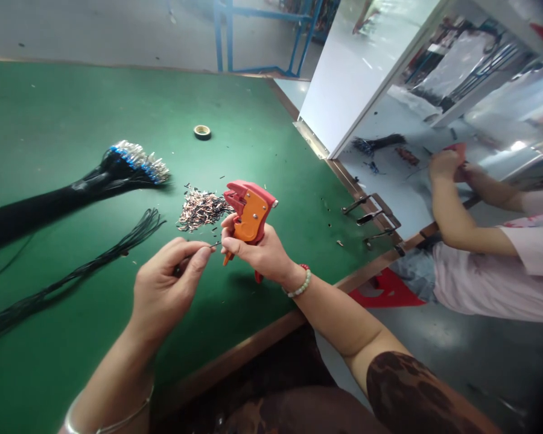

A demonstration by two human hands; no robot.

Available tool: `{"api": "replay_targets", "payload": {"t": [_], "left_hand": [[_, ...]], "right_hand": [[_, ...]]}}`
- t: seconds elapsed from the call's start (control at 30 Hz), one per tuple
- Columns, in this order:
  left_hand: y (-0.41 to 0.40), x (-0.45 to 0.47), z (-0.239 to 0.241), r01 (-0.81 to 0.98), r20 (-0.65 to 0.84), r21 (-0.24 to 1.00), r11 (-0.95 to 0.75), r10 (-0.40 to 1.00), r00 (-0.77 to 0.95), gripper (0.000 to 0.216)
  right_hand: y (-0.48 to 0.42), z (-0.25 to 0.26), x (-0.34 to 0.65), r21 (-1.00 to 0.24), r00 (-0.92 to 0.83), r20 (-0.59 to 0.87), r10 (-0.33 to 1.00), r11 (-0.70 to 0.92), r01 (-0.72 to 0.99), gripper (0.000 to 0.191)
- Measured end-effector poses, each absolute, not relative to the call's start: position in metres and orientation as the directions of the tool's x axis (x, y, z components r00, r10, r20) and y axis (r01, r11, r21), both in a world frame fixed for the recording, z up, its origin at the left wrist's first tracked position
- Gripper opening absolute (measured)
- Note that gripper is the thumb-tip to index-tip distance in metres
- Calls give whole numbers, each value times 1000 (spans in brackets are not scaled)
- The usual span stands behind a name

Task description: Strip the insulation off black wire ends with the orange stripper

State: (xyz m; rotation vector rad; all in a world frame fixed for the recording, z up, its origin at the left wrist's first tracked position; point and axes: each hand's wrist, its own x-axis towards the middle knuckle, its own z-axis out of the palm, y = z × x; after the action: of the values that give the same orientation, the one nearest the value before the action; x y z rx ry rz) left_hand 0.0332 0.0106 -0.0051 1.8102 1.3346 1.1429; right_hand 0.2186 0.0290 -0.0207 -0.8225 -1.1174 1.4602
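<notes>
My right hand (pixel 253 250) grips the handle of a red-and-orange hand wire stripper (pixel 250 211) above a green-topped workbench (pixel 117 102). My left hand (pixel 165 283) pinches a thin black wire (pixel 215 245), whose tip reaches toward the tool's lower edge. Whether the wire enters the jaws is hidden. To the left lies a thick bundle of black wires (pixel 90 187) ending in blue-collared metal terminals (pixel 138 163). A looser bunch of thin black wires (pixel 72 280) lies nearer me. Just beyond the tool sits a heap of small copper-coloured pieces (pixel 203 210).
A roll of tape (pixel 202 132) stands on the bench, and black scraps are scattered around the tool. Metal brackets (pixel 371 217) project from the bench's right edge. Beyond it, a co-worker in a pink shirt (pixel 475 283) works with both hands at a white surface.
</notes>
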Motion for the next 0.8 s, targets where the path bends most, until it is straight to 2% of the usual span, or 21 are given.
{"api": "replay_targets", "payload": {"t": [0.17,0.3,0.47,0.57,0.7,0.8], "left_hand": [[11,34,-12,462,329,817,-345,937,119,17],[10,32,-10,471,329,817,-333,940,95,18],[10,25,-1,464,277,864,-193,953,-120,21],[11,21,1,447,251,883,-145,950,-188,24],[12,23,-1,418,240,895,-158,959,-152,23],[11,30,-4,411,233,891,-194,972,-45,22]], "right_hand": [[30,-21,220,-952,-152,126,980,76,-297,36],[33,-22,221,-959,-118,100,988,64,-276,39],[41,-24,233,-958,35,137,990,141,-251,37],[42,-24,239,-979,54,165,985,170,-113,37],[37,-26,237,-949,30,289,957,282,140,33],[33,-31,232,-946,-43,311,949,314,80,31]]}}
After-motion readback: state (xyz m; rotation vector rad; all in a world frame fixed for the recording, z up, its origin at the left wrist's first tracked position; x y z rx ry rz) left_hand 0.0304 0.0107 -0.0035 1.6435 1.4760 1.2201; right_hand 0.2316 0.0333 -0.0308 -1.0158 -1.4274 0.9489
